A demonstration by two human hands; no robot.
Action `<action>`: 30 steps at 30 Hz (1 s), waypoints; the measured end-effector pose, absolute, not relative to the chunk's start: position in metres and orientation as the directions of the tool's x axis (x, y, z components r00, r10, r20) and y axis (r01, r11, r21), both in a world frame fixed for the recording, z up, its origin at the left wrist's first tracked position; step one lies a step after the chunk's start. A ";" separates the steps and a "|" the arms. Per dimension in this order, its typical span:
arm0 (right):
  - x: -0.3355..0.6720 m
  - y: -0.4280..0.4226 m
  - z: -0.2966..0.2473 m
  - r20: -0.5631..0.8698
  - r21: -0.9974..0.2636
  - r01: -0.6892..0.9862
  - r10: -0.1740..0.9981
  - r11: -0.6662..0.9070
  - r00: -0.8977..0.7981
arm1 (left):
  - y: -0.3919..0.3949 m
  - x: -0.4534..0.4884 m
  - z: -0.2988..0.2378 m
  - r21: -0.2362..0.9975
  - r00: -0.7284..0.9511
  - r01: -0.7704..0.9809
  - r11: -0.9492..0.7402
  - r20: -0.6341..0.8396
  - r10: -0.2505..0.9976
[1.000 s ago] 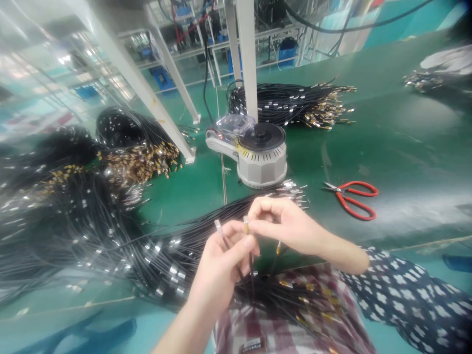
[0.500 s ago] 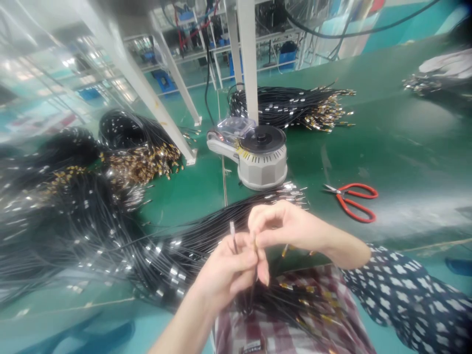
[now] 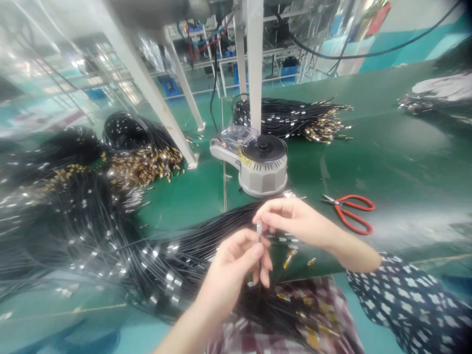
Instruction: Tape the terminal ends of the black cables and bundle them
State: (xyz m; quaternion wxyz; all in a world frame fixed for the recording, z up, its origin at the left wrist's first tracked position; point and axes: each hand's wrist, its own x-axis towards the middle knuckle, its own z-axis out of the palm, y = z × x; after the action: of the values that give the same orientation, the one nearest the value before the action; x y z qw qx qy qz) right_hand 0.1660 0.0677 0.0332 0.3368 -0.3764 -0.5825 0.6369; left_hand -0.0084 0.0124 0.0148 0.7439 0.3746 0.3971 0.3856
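My left hand (image 3: 236,268) is closed in a pinch around thin black cables, holding them upright over my lap. A silver connector tip (image 3: 259,229) sticks up between both hands. My right hand (image 3: 295,221) is closed too, its fingertips pinching near that tip. Below the hands a thick bundle of black cables (image 3: 177,250) with silver ends runs across the green table (image 3: 398,147) toward my lap.
A grey round tape dispenser (image 3: 260,164) stands behind the hands. Red-handled scissors (image 3: 350,211) lie to the right. More black cable bundles with gold ends (image 3: 143,162) lie at left and at the back (image 3: 291,115). White frame posts (image 3: 254,69) rise from the table.
Both hands have drifted slightly right and down. The two cable ends that stood apart a second ago are now brought together at one silver tip between the fingers.
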 end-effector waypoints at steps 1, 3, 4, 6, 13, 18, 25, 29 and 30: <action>0.163 0.067 0.034 -0.087 -0.995 0.008 0.868 -0.095 -0.489 | 0.012 -0.009 0.014 0.870 0.384 -0.266 0.414 -0.299 0.874; 0.160 0.065 0.034 -0.089 -0.995 0.009 0.878 -0.096 -0.470 | 0.012 -0.009 0.014 0.882 0.370 -0.251 0.400 -0.294 0.881; 0.160 0.065 0.035 -0.088 -0.995 0.007 0.881 -0.096 -0.465 | 0.012 -0.009 0.014 0.885 0.360 -0.249 0.393 -0.292 0.886; 0.159 0.065 0.036 -0.080 -0.996 -0.006 0.882 -0.093 -0.465 | 0.013 -0.009 0.015 0.886 0.334 -0.263 0.382 -0.287 0.898; 0.158 0.064 0.039 -0.001 -0.999 0.046 0.858 0.026 -0.514 | 0.017 -0.007 0.014 0.846 0.376 -0.324 0.423 -0.295 0.878; 0.154 0.080 0.028 -0.075 -0.996 -0.013 0.880 -0.092 -0.468 | 0.020 -0.011 0.007 0.786 0.378 -0.398 0.473 -0.329 0.865; 0.131 0.121 0.022 -0.257 -0.862 -0.416 0.957 -0.290 -0.135 | 0.022 -0.016 0.001 0.753 0.381 -0.448 0.482 -0.326 0.865; 0.118 0.140 0.028 -0.307 -0.811 -0.490 0.945 -0.320 -0.108 | 0.022 -0.018 0.001 0.741 0.400 -0.471 0.479 -0.305 0.864; 0.115 0.143 0.030 -0.327 -0.793 -0.509 0.939 -0.336 -0.111 | 0.022 -0.019 0.000 0.737 0.411 -0.472 0.484 -0.302 0.860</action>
State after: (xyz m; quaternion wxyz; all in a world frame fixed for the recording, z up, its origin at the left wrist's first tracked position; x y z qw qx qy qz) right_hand 0.1152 0.1429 0.0300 0.5166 -0.4214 -0.2551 0.7003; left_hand -0.0189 0.0215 0.0000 0.7906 0.2835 0.3422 0.4212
